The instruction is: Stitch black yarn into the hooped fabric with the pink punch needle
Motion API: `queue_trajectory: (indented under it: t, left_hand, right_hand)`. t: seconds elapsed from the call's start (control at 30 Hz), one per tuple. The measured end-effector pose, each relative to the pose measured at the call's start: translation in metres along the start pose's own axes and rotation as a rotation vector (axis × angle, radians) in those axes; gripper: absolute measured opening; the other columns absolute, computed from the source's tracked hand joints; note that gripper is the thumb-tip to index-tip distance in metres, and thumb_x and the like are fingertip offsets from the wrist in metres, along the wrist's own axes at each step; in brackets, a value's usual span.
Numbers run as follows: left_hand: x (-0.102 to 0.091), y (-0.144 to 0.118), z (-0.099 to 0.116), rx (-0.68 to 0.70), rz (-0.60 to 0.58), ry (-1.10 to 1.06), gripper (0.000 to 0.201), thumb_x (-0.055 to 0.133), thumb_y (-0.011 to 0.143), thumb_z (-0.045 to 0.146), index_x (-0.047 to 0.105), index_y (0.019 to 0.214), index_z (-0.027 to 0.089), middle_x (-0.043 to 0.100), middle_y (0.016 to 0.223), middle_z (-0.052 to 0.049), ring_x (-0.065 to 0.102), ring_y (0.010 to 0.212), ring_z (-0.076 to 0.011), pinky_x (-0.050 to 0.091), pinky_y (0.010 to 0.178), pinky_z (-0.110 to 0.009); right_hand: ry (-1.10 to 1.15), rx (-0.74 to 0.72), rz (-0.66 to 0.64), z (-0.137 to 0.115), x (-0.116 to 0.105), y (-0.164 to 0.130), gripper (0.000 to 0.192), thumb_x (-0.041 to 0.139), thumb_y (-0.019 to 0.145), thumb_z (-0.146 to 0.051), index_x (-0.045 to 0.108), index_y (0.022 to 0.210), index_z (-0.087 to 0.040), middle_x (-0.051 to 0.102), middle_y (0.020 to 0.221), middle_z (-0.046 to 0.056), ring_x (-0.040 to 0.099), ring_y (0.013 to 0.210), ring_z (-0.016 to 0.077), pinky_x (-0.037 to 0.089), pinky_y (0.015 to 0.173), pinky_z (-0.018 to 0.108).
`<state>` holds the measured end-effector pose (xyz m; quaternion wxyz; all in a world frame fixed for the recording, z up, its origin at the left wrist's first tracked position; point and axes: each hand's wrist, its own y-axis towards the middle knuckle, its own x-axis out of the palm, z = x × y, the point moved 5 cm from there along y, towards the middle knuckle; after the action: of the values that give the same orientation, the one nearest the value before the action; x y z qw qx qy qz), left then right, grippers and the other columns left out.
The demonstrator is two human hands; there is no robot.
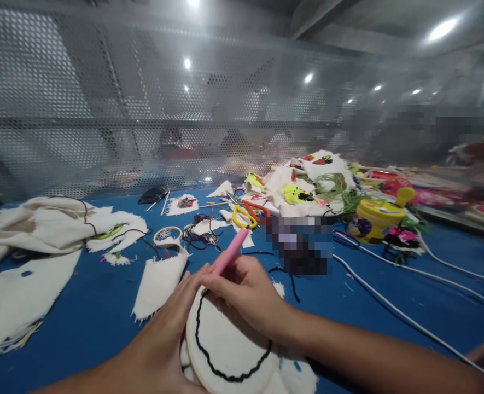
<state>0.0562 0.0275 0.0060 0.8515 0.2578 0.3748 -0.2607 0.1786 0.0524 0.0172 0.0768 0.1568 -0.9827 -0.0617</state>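
Observation:
A round embroidery hoop (229, 342) stretched with off-white cloth is tilted up close in front of me. Thick black yarn (221, 374) forms a curved, wavy line along the inside of its rim. My left hand (171, 323) grips the hoop's left edge, fingers reaching up to the top. In my right hand (250, 293) is a pink punch needle (232, 251), its handle slanting up and right. The tool's tip is hidden behind my fingers, at the top of the cloth near the yarn line. Both hands nearly meet there.
Yellow and orange scissors (245, 216) lie beyond my hands. Cloth pieces (159, 282) and a heap of cloth (48, 224) are on the left. To the right stand a yellow tub (375, 219) and white cables (389, 301). A perforated metal screen (151, 109) rises behind the blue table (102, 306).

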Motion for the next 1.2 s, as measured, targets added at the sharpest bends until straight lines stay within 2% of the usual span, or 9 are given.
queue_trajectory:
  t: [0.13,0.37,0.5,0.7,0.87,1.03,1.2]
  left_hand:
    - [-0.001,-0.002,0.0,0.005,0.01,0.046,0.115,0.079,0.053,0.045,0.015,0.148,0.029,0.041,0.145,-0.009,0.041,0.13,-0.0345,0.029,0.11,-0.051]
    - [0.001,-0.006,-0.004,0.02,0.025,0.049,0.104,0.071,0.063,0.032,0.012,0.149,0.03,0.042,0.145,-0.007,0.046,0.127,-0.0311,0.026,0.111,-0.05]
    - [0.005,-0.006,-0.013,-0.006,0.047,0.037,0.103,0.071,0.06,0.035,0.018,0.148,0.029,0.045,0.143,-0.007,0.045,0.127,-0.0333,0.028,0.11,-0.051]
    - [0.015,-0.006,-0.028,-0.013,0.042,0.019,0.11,0.073,0.053,0.044,0.02,0.147,0.028,0.046,0.142,-0.007,0.042,0.129,-0.0342,0.029,0.11,-0.05]
    - [0.016,-0.008,-0.028,-0.013,0.039,0.019,0.112,0.074,0.052,0.045,0.019,0.148,0.026,0.046,0.142,-0.007,0.043,0.128,-0.0338,0.029,0.11,-0.05]
    - [0.017,-0.009,-0.028,0.019,0.04,0.025,0.113,0.074,0.051,0.045,0.019,0.148,0.026,0.044,0.143,-0.008,0.041,0.13,-0.0346,0.029,0.111,-0.05]
    - [0.017,-0.007,-0.029,-0.018,0.036,0.027,0.11,0.073,0.052,0.041,0.02,0.147,0.027,0.048,0.14,-0.006,0.042,0.129,-0.0336,0.029,0.111,-0.049]
  right_hand:
    - [-0.057,-0.032,-0.083,-0.006,0.004,-0.004,0.026,0.063,0.078,-0.036,0.048,0.068,-0.018,0.047,0.06,-0.005,0.041,0.054,0.0072,0.033,0.05,0.021]
    - [-0.288,-0.213,0.06,-0.018,0.001,-0.011,0.028,0.057,0.082,-0.032,0.04,0.064,-0.019,0.043,0.059,-0.004,0.038,0.056,0.0083,0.034,0.053,0.022]
    - [-0.295,-0.2,0.134,-0.018,-0.004,-0.012,0.028,0.053,0.084,-0.036,0.04,0.064,-0.02,0.039,0.057,-0.005,0.035,0.054,0.0087,0.031,0.049,0.022]
    - [-0.29,-0.235,0.174,-0.02,-0.006,-0.012,0.03,0.054,0.083,-0.039,0.04,0.063,-0.021,0.036,0.054,-0.005,0.034,0.052,0.0088,0.029,0.047,0.022]
    - [-0.269,-0.291,0.203,-0.023,-0.006,-0.014,0.031,0.054,0.083,-0.038,0.039,0.063,-0.021,0.036,0.053,-0.005,0.034,0.05,0.0089,0.03,0.047,0.022]
    - [-0.267,-0.312,0.179,-0.024,-0.004,-0.015,0.03,0.053,0.084,-0.038,0.04,0.064,-0.021,0.037,0.053,-0.005,0.034,0.05,0.0091,0.031,0.047,0.023]
    - [-0.297,-0.305,0.135,-0.02,-0.002,-0.016,0.031,0.051,0.086,-0.039,0.039,0.064,-0.021,0.038,0.056,-0.004,0.036,0.052,0.0094,0.033,0.049,0.023]
